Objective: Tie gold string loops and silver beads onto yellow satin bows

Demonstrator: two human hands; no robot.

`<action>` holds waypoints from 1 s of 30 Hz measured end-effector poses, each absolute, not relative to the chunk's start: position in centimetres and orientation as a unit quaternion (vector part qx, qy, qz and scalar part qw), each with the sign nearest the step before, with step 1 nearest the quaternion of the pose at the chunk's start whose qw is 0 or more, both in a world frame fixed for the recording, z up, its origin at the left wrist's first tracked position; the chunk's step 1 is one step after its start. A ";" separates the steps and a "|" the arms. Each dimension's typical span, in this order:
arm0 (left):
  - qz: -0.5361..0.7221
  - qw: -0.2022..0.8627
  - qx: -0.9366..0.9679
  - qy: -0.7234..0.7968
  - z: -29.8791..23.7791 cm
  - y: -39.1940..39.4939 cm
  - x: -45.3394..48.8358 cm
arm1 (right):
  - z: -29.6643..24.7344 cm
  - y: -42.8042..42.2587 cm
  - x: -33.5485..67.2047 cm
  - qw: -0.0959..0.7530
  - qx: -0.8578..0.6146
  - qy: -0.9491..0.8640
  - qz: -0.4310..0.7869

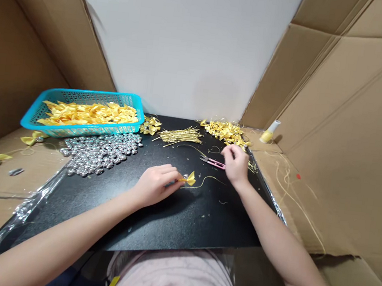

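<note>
My left hand is closed in a pinch on a small yellow ribbon bow that lies on the black mat; a gold string trails from the bow to the right. My right hand rests further right with fingers curled over the handle end of pink thread snips. A bundle of gold strings lies behind the hands.
A turquoise basket of yellow ribbon pieces stands at the back left. Several silver beads are heaped in front of it. Finished bows are piled at the back right, beside a small glue bottle. Cardboard walls enclose both sides.
</note>
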State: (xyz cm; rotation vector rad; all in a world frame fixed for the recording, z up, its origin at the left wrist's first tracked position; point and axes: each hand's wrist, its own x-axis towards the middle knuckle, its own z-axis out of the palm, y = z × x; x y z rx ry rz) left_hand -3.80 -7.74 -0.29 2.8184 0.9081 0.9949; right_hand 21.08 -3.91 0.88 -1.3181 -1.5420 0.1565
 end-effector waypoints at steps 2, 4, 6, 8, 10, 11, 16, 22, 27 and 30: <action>0.340 0.034 0.893 0.292 -0.3 -7.8 -3.8 | 1.0 -2.6 23.4 0.483 -0.636 -0.601 -0.015; 0.357 0.105 0.874 0.311 -0.1 -8.0 -3.8 | 0.8 -1.4 25.7 0.388 -0.731 -0.560 -0.047; 0.361 0.219 0.838 0.345 0.2 -8.3 -3.6 | 0.5 -0.6 27.3 0.295 -0.789 -0.537 -0.041; 0.356 0.339 0.785 0.378 0.4 -8.5 -3.4 | 0.3 -0.4 28.0 0.284 -0.777 -0.559 -0.058; 0.356 0.433 0.731 0.390 0.6 -8.6 -3.1 | 0.5 -0.9 27.3 0.339 -0.706 -0.617 -0.083; 0.357 0.466 0.709 0.391 0.7 -8.6 -3.0 | 0.7 -1.5 26.5 0.375 -0.652 -0.653 -0.088; 0.360 0.538 0.654 0.391 0.6 -8.5 -2.7 | 1.7 -6.0 20.2 0.448 -0.322 -0.833 -0.043; 0.317 0.601 0.611 0.405 -0.4 -7.8 -3.0 | 0.6 -7.9 16.8 0.402 -0.251 -0.878 -0.064; 0.288 0.625 0.597 0.412 -0.7 -7.5 -3.0 | 0.3 -7.6 17.1 0.376 -0.276 -0.884 -0.014; 0.335 0.492 0.679 0.430 -0.2 -7.8 -3.0 | 0.1 -7.7 16.9 0.355 -0.327 -0.875 0.047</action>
